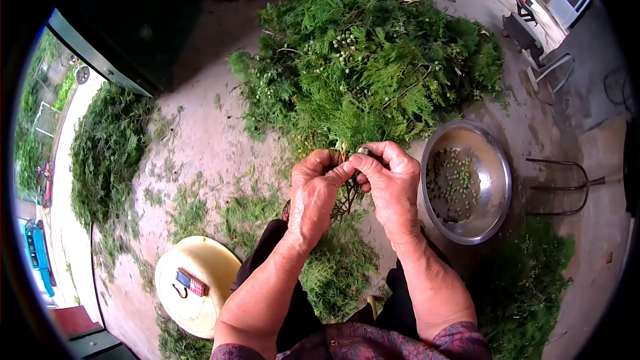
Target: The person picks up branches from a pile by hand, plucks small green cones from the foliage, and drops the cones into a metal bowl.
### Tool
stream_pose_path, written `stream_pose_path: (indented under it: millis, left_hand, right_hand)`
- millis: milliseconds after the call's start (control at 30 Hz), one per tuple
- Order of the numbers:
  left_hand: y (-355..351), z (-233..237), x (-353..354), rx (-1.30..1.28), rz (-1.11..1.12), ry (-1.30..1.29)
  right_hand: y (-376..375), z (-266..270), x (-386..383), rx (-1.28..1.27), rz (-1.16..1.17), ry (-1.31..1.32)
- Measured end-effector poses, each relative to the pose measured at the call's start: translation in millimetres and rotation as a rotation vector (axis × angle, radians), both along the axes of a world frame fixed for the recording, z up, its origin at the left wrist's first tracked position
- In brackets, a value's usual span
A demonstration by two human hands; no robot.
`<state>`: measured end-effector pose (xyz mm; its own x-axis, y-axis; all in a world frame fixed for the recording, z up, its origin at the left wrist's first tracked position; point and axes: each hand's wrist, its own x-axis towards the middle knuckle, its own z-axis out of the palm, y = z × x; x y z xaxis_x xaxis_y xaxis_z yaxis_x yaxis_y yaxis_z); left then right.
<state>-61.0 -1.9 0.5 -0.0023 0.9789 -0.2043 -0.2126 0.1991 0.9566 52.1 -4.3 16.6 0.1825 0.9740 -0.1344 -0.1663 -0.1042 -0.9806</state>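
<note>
My left hand (317,187) pinches a thin green sprig in the middle of the view, its fingers closed. Touching it at the fingertips, my right hand (389,183) is closed too, with a small round greenish cone (363,151) at its fingers. Twiggy stems hang down below both hands. Just beyond them lies a large heap of green branches (373,60) dotted with pale cones. To the right of my right hand, a metal basin (497,210) holds loose green cones (455,177) at its bottom.
An upturned yellow tub (217,260) at lower left carries a red phone (192,283). A pitchfork (587,183) lies right of the basin. More greenery lies at left (110,153) and lower right (527,293). A metal-legged stand (553,73) is at upper right.
</note>
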Motion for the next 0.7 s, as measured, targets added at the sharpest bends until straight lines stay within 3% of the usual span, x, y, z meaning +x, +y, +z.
stream_pose_path:
  millis: [133,267,400,533,700]
  left_hand:
    - [0,3,5,0.028,0.040,-0.011]
    - [-1,17,6,0.025,0.021,-0.100]
    - [0,12,-3,-0.033,0.026,-0.190]
    - [0,11,-10,-0.055,-0.030,-0.168]
    - [1,19,-12,0.047,-0.114,-0.098]
  right_hand:
    - [-1,-9,-8,0.207,-0.120,-0.103]
    - [3,-11,1,-0.059,-0.043,0.353]
    - [10,-15,14,-0.118,-0.075,0.747]
    - [20,-8,24,0.009,0.082,0.824]
    - [17,-7,22,-0.068,0.199,0.626]
